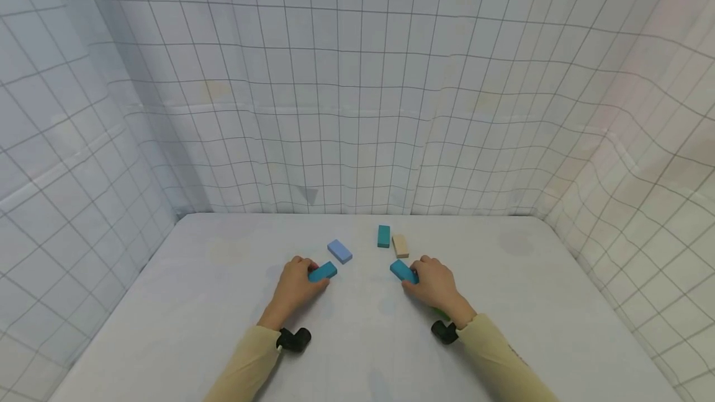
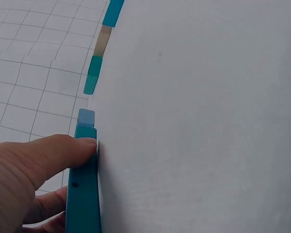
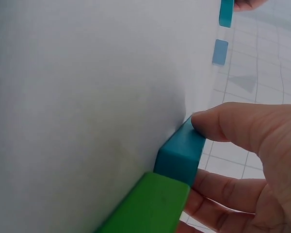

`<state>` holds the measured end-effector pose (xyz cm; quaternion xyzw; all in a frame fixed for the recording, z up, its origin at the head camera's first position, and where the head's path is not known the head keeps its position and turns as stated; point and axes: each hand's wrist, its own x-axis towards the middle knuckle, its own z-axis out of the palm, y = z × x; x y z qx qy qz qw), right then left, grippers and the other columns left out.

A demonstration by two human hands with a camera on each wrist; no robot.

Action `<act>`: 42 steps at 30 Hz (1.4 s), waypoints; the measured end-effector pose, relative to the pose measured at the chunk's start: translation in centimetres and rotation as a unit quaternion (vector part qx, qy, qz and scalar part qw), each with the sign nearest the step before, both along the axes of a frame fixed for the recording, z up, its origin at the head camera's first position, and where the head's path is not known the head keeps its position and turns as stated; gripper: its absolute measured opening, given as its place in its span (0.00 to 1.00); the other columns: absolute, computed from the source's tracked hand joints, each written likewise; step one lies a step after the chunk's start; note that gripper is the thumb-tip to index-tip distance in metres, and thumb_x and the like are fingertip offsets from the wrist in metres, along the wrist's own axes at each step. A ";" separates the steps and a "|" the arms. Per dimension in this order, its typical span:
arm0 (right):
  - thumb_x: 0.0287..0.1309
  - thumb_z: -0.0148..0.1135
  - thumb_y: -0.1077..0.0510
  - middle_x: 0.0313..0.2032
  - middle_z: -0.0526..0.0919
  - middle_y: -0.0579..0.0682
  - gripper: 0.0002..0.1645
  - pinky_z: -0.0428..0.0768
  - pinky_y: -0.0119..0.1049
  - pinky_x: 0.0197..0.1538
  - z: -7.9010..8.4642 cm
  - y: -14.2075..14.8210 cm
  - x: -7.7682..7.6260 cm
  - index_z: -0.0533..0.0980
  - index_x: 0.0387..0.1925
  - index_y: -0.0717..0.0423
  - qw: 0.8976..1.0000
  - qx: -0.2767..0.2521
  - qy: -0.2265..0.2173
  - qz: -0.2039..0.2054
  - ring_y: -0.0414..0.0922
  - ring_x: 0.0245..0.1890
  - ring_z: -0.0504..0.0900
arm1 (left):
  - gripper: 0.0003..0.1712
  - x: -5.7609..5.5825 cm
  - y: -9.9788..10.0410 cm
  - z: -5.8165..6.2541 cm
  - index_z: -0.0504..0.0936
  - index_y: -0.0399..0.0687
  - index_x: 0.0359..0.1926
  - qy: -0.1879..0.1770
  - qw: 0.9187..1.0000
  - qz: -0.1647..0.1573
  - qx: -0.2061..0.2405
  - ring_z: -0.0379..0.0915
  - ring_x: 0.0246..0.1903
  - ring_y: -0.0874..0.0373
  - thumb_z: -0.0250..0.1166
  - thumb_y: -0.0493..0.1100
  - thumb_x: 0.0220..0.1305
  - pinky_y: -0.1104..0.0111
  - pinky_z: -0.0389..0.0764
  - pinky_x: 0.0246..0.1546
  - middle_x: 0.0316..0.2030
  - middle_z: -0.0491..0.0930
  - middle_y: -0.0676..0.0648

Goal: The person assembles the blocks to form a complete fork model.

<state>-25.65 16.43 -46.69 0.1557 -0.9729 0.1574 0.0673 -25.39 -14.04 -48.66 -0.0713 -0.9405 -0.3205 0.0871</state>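
My left hand (image 1: 296, 281) pinches a teal-blue block (image 1: 323, 272) between thumb and fingers. In the left wrist view the thumb (image 2: 63, 150) lies against one face of that block. My right hand (image 1: 436, 284) grips a second teal-blue block (image 1: 403, 271) the same way, thumb on the near side. A green block (image 3: 150, 204) lies close by it in the right wrist view, and the right wrist mostly covers it in the head view. Just beyond the left hand's block is a light blue block (image 1: 339, 251). A bit of red shows behind the left fingers, mostly hidden.
Farther back on the white table (image 1: 357, 340) lie a dark teal block (image 1: 383, 236) and a beige block (image 1: 400, 245), side by side. White grid-patterned curtains (image 1: 357, 110) enclose the table at the back and both sides.
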 end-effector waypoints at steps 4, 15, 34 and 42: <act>0.50 0.70 0.50 0.28 0.75 0.47 0.19 0.71 0.38 0.28 -0.1 0.0 -0.1 0.82 0.37 0.61 1.000 0.002 0.000 -0.004 0.43 0.27 0.71 | 0.20 0.2 0.2 0.2 0.82 0.34 0.40 -0.006 1.000 -0.003 0.004 0.71 0.36 0.49 0.73 0.44 0.50 0.56 0.73 0.39 0.36 0.75 0.42; 0.48 0.71 0.54 0.25 0.74 0.48 0.16 0.71 0.38 0.27 0.0 -0.1 -0.1 0.82 0.34 0.63 1.000 -0.018 0.020 -0.002 0.43 0.24 0.72 | 0.21 0.8 1.5 0.9 0.84 0.35 0.40 0.020 1.000 -0.020 0.005 0.72 0.31 0.55 0.75 0.46 0.48 0.60 0.74 0.34 0.32 0.76 0.45; 0.51 0.70 0.53 0.32 0.76 0.49 0.22 0.74 0.38 0.31 0.0 -0.2 0.6 0.80 0.44 0.64 0.998 -0.055 0.000 -0.014 0.41 0.27 0.73 | 0.23 1.4 4.3 1.3 0.85 0.39 0.35 -0.007 0.999 -0.041 0.027 0.72 0.28 0.60 0.75 0.54 0.47 0.65 0.74 0.28 0.29 0.78 0.50; 0.49 0.73 0.53 0.31 0.76 0.46 0.20 0.74 0.35 0.30 0.2 -0.3 1.0 0.81 0.41 0.60 0.995 -0.087 0.047 0.001 0.38 0.27 0.73 | 0.22 2.0 6.1 1.2 0.83 0.40 0.28 -0.002 0.999 -0.017 0.031 0.69 0.21 0.62 0.76 0.55 0.45 0.69 0.72 0.20 0.22 0.76 0.52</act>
